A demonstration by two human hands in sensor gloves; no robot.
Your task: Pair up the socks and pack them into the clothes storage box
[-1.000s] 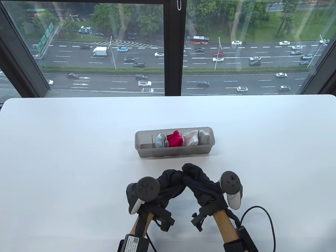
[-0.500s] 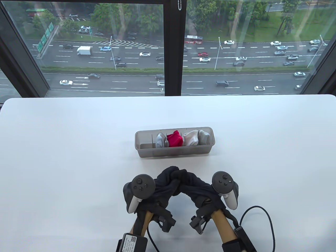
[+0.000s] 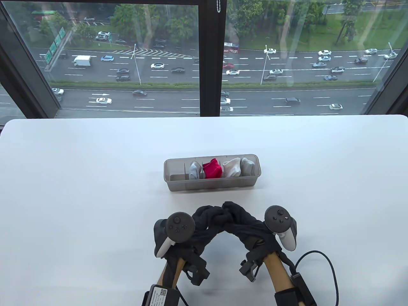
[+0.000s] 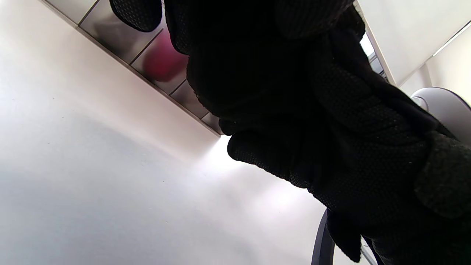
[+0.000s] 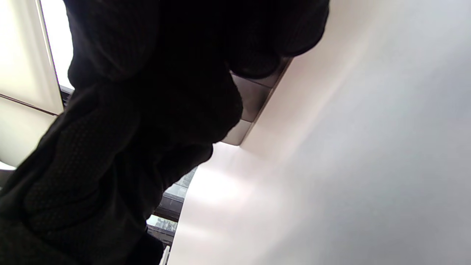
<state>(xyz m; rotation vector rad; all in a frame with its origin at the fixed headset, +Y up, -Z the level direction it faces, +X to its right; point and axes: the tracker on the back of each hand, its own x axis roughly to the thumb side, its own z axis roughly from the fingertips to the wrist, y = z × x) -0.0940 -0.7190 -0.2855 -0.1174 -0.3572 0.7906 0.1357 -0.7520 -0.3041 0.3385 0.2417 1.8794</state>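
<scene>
left hand (image 3: 204, 223): fingers curled onto a dark bundle (image 3: 220, 215), apparently dark socks, though glove and cloth merge | right hand (image 3: 247, 224): fingers curled onto the same bundle, fingertips meeting the left's | storage box (image 3: 212, 185): mid-table, just beyond the hands, holding grey, red, white socks | writing: wrist label (image 3: 162, 291) unreadable
</scene>
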